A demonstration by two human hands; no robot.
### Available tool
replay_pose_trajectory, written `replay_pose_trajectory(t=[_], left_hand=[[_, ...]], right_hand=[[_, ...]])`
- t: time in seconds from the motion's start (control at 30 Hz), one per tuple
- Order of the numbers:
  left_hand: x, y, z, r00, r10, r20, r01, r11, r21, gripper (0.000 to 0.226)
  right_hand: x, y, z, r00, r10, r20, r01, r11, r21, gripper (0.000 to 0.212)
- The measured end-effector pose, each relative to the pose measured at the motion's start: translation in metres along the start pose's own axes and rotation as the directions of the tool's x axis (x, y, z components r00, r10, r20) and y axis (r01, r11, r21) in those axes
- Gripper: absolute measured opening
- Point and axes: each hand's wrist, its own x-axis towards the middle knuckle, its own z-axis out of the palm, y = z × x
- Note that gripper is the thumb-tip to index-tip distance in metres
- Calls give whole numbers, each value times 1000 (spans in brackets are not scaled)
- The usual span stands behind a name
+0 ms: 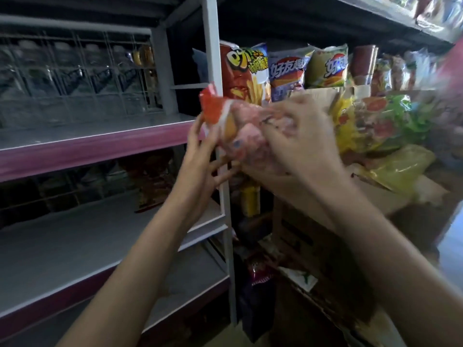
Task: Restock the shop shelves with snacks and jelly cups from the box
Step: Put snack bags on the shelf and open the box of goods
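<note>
Both hands hold a clear bag of snacks [240, 128] in mid-air before the shelves: the left hand [200, 146] grips its red-sealed end, the right hand [298, 136] clasps its body. The pink-edged shelf [95, 146] beside it lies bare, and the cardboard box [375, 196] looks well filled, so most restocking likely remains.

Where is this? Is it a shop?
Most likely a small shop. Metal shelves with pink edges hold rows of chip bags, and both hands, the left hand and right hand, hold a snack packet.

chip bags [288, 68] stand on shelf [95, 136].
</note>
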Motion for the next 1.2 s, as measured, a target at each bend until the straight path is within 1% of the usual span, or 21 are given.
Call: replay_pose_trajectory(t=[0.07,0.1,0.17,0.2,0.27,0.33,0.4,0.47,0.53,0.63,0.67,0.73,0.77,0.83,0.87,0.93,1.0,1.03,1.07,1.13,1.2], left_hand=[[-31,9,-37,997,-48,-63,48,999,2,58],[-44,9,-57,992,-78,-98,80,997,19,58],[-60,-2,-94,973,-140,-183,154,986,64,52],[-64,-8,-111,954,-157,-254,183,980,80,48],[-61,-20,-145,908,-133,-397,196,973,121,38],[-50,-27,-176,870,-111,-480,193,973,124,30],[-36,-32,-207,845,-111,-523,186,978,93,30],[-17,-36,-241,838,-84,-540,162,982,98,38],[5,-40,-271,831,-68,-552,157,981,117,43],[31,-47,-309,798,-101,-594,243,956,164,42],[36,-51,-321,804,-100,-587,280,933,225,46],[37,-59,-337,824,-59,-563,358,825,437,54],[36,-63,-340,825,-62,-561,390,781,487,57],[32,-68,-338,852,-86,-516,379,781,497,66],[31,-73,-338,873,-92,-478,363,777,513,75],[32,-76,-337,917,-58,-395,302,747,592,91],[33,-76,-336,954,16,-298,218,645,732,97],[32,-77,-337,965,69,-254,167,585,794,95],[32,-78,-338,970,129,-206,104,545,832,90],[29,-78,-345,959,250,-133,7,447,894,84],[25,-82,-353,954,282,-100,-6,354,935,85]], right_hand=[[-40,-30,36,990,-138,37,138,990,9,39],[-55,-36,57,982,-168,87,167,986,17,41],[-78,-34,107,956,-177,234,165,984,66,42],[-87,-31,132,935,-182,303,158,982,101,44],[-99,-26,178,902,-201,382,152,976,154,54],[-102,-24,220,866,-236,442,180,970,166,62],[-98,-25,260,800,-268,537,229,963,141,73],[-89,-25,296,743,-303,597,277,951,138,82],[-79,-23,323,694,-328,641,273,944,188,85],[-66,-19,352,623,-317,715,252,947,200,80],[-63,-18,363,619,-310,722,256,948,189,77],[-58,-18,383,610,-299,734,280,948,153,71],[-56,-18,394,606,-274,747,272,954,129,69],[-49,-20,411,635,-200,746,214,974,79,74],[-49,-21,420,644,-159,749,181,982,54,78],[-49,-24,431,680,-108,725,124,992,31,88],[-52,-22,432,722,-80,687,14,995,101,99],[-52,-19,431,748,-112,654,5,986,164,100],[-52,-15,430,777,-165,608,48,978,205,100],[-51,-13,431,796,-264,545,161,960,229,97],[-51,-14,439,792,-302,530,220,952,214,97]])
